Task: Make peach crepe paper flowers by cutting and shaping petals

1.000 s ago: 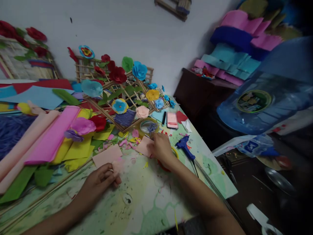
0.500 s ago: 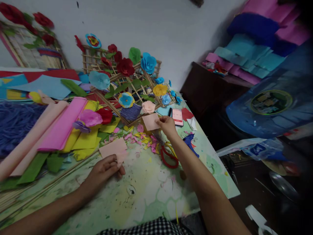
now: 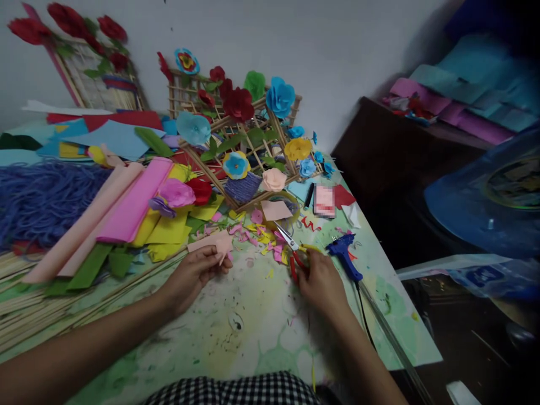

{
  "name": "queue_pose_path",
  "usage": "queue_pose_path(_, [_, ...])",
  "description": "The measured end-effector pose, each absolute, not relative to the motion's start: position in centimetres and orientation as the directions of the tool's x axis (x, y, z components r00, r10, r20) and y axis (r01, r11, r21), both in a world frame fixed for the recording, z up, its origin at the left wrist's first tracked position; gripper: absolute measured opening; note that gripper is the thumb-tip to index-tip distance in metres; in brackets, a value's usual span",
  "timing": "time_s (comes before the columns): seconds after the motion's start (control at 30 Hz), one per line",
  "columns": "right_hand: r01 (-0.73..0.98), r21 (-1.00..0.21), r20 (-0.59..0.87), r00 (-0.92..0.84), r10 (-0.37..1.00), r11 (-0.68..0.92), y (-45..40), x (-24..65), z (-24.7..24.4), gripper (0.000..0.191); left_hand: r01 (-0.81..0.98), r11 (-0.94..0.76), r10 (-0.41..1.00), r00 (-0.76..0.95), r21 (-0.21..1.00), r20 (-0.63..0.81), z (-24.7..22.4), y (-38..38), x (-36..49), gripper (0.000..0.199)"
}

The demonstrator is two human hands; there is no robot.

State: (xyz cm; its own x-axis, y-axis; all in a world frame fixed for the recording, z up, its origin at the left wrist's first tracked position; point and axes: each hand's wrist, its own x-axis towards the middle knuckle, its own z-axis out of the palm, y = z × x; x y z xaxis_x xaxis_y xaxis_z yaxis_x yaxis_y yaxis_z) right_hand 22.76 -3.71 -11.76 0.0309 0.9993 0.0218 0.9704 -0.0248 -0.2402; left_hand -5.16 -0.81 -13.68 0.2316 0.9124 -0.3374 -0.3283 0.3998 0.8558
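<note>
the label (image 3: 512, 183) on the large blue water bottle (image 3: 455, 194) at far right is blurred and cut off, so its words cannot be read; a clear plastic wrapper (image 3: 451, 270) below it bears a blue patch with pale lettering, probably a brand, also too soft to make out. the screen of the phone (image 3: 324, 201) at the far right of the tabletop (image 3: 274, 326) is covered by coarse blocks.

the left hand (image 3: 192, 275) pinches a pale pink paper piece (image 3: 223, 244) between thumb and fingers. to its right, the right hand (image 3: 324, 281) has its fingers curled round the red and yellow handles of the scissors (image 3: 290, 239), whose blades point far left toward a pale pink paper square (image 3: 276, 210) lying over a yellowish tape roll (image 3: 298, 215). pink and yellow scraps (image 3: 264, 236) lie between the hands, on the far side.

room to move lies between the forearms, where green and yellow stains mark the tabletop. its right edge runs slantwise to a near right corner; the blue glue gun (image 3: 346, 257) sits between that edge and the right hand.
</note>
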Motion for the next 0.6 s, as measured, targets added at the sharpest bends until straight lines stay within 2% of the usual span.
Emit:
queue_pose_path(0.2, [0.976,-0.216,-0.039,0.034,0.999,-0.041,-3.4,22.9,-10.1,0.024,-0.491,0.474,0.879,0.307,0.731,-0.364,-13.4,-0.4,-4.5,0.003])
queue_pose_path(0.33, [0.965,-0.261,-0.045,0.020,0.999,-0.031,-4.5,23.0,-7.9,0.035,-0.586,0.546,0.837,0.358,0.599,-0.413,-12.8,-0.2,-4.8,0.013])
queue_pose_path(0.43, [0.926,-0.374,-0.095,0.011,0.995,-0.045,-5.5,22.8,-7.1,0.041,-0.599,0.576,0.816,0.382,0.556,-0.433,-12.5,-0.1,-4.9,0.020])
queue_pose_path(0.5, [0.861,-0.508,-0.101,-0.036,0.994,-0.021,-5.9,22.2,-7.3,0.049,-0.600,0.584,0.811,0.404,0.547,-0.423,-12.3,-0.1,-4.8,0.020])
queue_pose_path(0.6, [0.673,-0.739,-0.070,-0.126,0.990,0.033,-6.1,20.5,-8.5,0.056,-0.599,0.574,0.819,0.421,0.558,-0.390,-12.2,-0.2,-4.4,0.017])
